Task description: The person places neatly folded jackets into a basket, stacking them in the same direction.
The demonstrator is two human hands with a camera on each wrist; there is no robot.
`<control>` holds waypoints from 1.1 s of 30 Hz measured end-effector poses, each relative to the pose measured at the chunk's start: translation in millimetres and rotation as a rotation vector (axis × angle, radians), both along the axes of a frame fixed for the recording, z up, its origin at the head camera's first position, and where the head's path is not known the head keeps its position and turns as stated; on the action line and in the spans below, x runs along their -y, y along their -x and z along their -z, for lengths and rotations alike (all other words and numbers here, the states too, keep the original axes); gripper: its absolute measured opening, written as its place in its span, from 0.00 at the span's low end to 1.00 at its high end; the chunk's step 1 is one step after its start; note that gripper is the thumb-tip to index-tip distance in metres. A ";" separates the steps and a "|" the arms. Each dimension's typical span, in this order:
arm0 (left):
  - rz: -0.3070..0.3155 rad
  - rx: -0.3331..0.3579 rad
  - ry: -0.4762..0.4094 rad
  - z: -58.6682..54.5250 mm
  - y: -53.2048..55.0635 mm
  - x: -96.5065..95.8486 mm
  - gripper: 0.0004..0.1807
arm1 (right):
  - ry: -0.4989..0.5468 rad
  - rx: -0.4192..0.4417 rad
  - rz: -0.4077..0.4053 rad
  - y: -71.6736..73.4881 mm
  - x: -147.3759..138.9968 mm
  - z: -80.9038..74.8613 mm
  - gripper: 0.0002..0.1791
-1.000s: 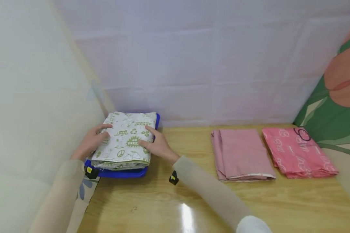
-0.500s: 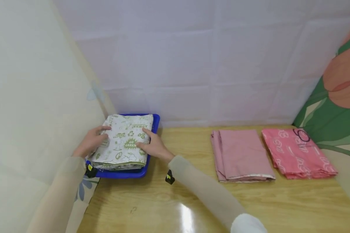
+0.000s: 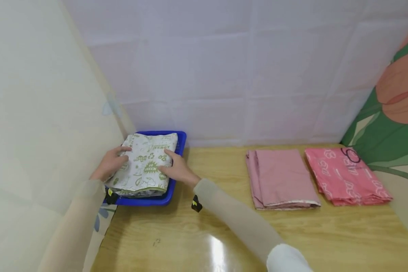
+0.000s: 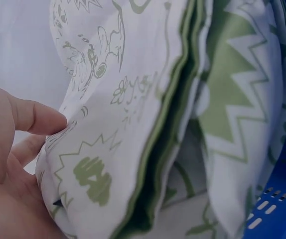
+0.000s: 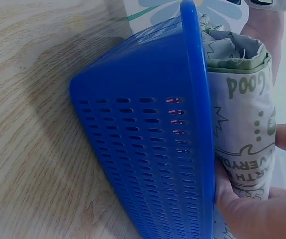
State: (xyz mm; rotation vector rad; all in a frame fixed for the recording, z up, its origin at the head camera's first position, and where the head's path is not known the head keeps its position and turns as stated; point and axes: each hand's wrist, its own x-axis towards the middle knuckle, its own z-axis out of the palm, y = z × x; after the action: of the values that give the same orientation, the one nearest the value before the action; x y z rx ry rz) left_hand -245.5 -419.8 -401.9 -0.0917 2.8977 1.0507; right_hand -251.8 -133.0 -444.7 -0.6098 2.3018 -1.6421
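Observation:
A folded white cloth [image 3: 144, 160] with green print, "GO GREEN" among it, sits in a blue plastic basket [image 3: 146, 202] at the table's left. My left hand [image 3: 111, 163] grips its left side; in the left wrist view, the thumb or a finger lies on top of the folds [image 4: 98, 129]. My right hand [image 3: 179, 169] holds the right side, with a thumb and finger on the upper face. In the right wrist view, other fingers reach down between the cloth [image 5: 242, 134] and the slotted basket wall [image 5: 148, 124]. The cloth stands above the rim.
A folded dusty-pink cloth [image 3: 282, 177] and a brighter pink printed cloth [image 3: 346, 175] lie side by side on the wooden table [image 3: 176, 238] at the right. A pale wall sheet [image 3: 197, 75] rises behind, and another wall [image 3: 44, 113] stands close on the left.
The white cloth has shifted left and lower into the basket, showing more of its right rim. My right hand has moved left with it; my left hand has barely moved.

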 end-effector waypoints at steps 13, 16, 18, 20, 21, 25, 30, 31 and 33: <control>0.001 0.026 -0.005 7.6 1.9 1.3 0.31 | -0.069 0.037 -0.029 2.8 2.3 -2.3 0.44; -0.010 0.045 -0.008 10.2 1.3 1.7 0.31 | -0.079 0.025 -0.030 1.9 1.8 -3.2 0.44; -0.019 0.050 -0.010 11.1 0.9 1.9 0.32 | -0.085 0.006 -0.030 1.9 1.6 -3.4 0.43; -0.020 0.041 0.003 10.8 0.1 1.4 0.32 | -0.088 -0.017 -0.025 2.7 1.5 -3.0 0.42; -0.022 0.027 0.013 10.8 -0.2 1.4 0.32 | -0.091 -0.028 -0.022 3.2 1.4 -2.5 0.42; -0.080 -0.087 0.059 10.1 -2.4 1.0 0.29 | -0.084 -0.095 0.001 6.0 0.7 -0.2 0.38; -0.153 -0.177 0.061 7.8 -5.2 1.8 0.29 | -0.048 -0.176 0.029 7.1 -3.7 -4.9 0.33; -0.152 -0.173 0.057 6.7 -5.8 1.4 0.30 | -0.040 -0.177 0.030 6.9 -4.8 -6.6 0.32; -0.144 -0.163 0.057 5.6 -6.1 1.4 0.30 | -0.028 -0.174 0.023 5.9 -7.4 -10.2 0.32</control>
State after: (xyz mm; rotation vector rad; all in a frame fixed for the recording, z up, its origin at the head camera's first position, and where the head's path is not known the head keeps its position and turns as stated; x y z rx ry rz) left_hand -239.4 -421.2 -407.5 -0.2308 3.1097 1.0420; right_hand -257.7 -125.6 -434.5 -0.7501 2.4566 -1.6224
